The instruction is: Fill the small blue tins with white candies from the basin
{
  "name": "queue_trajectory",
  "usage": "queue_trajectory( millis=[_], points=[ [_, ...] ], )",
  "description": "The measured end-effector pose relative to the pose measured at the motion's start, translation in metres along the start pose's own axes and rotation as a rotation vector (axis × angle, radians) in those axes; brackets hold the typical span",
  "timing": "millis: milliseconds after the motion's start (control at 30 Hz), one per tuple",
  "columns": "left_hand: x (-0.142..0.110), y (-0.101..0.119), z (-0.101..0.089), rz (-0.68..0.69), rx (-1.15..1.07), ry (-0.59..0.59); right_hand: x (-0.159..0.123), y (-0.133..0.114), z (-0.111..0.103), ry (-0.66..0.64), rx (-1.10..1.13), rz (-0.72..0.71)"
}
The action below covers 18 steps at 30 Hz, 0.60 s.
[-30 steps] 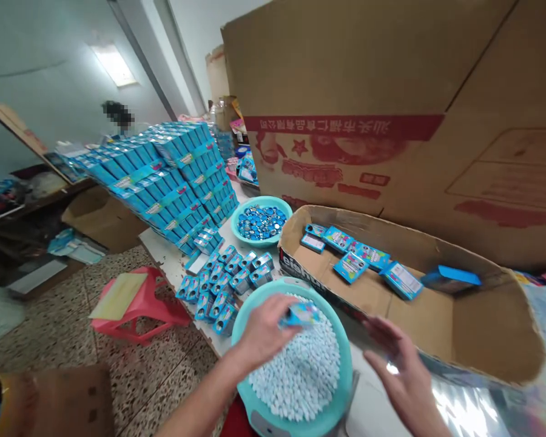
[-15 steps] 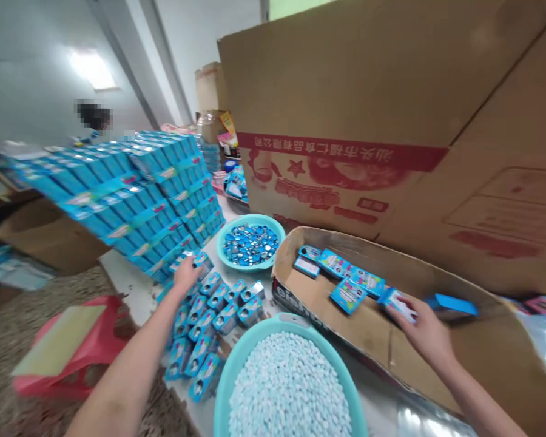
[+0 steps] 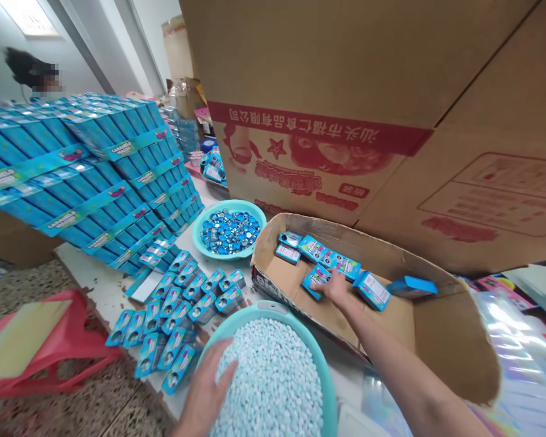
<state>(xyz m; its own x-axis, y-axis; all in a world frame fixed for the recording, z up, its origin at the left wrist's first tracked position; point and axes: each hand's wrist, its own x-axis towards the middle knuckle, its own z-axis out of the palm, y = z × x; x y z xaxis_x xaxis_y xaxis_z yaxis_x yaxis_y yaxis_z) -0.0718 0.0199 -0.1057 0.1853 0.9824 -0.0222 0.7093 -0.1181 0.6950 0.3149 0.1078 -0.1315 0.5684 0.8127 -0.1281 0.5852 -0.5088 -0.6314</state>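
Note:
My left hand (image 3: 210, 382) is over the left edge of the turquoise basin (image 3: 330, 394), its fingers spread above the pale blue candies (image 3: 273, 376), with nothing in it. My right hand (image 3: 339, 288) reaches into the cut-down cardboard box (image 3: 400, 325), its fingertips on both sides of a small blue candy box (image 3: 313, 280). Around it in the carton lie several similar boxes, one showing a white panel (image 3: 375, 290). Left of the basin stand several blue packs (image 3: 177, 317) with round openings in their tops.
A tall stack of filled blue display trays (image 3: 131, 149) stands at the left. Behind the packs is a bowl of blue and silver caps (image 3: 232, 230). A big carton (image 3: 318, 73) walls off the back. A red stool (image 3: 68, 334) is on the floor; another person's head (image 3: 31, 70) shows beyond.
My left hand has left the packs by the stack and come down to the basin. My right hand has let go of the white-panelled box and shifted left to another. The view has shifted.

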Motion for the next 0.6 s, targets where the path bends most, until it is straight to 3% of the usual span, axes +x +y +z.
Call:
queue_trajectory(
  millis=[67, 167, 267, 400, 500, 600],
  points=[
    [-0.049, 0.001, 0.032, -0.079, 0.064, -0.015, -0.013, -0.006, -0.015, -0.027, 0.055, -0.123],
    [-0.078, 0.002, 0.063, -0.266, 0.141, 0.067, -0.043, -0.013, -0.049, -0.028, 0.123, -0.278],
    [-0.068, 0.009, 0.079, -0.409, 0.192, 0.108, -0.082, -0.018, -0.084, 0.041, 0.33, -0.234],
    [-0.042, 0.026, 0.088, -0.463, 0.15, 0.131, -0.14, -0.013, -0.114, -0.011, 0.955, 0.131],
    [-0.032, 0.039, 0.091, -0.449, -0.017, 0.092, -0.177, 0.0, -0.126, -0.035, 1.327, 0.302],
    [-0.026, 0.051, 0.095, -0.551, -0.373, 0.032, -0.202, 0.01, -0.133, -0.068, 1.47, 0.276]
  ],
)
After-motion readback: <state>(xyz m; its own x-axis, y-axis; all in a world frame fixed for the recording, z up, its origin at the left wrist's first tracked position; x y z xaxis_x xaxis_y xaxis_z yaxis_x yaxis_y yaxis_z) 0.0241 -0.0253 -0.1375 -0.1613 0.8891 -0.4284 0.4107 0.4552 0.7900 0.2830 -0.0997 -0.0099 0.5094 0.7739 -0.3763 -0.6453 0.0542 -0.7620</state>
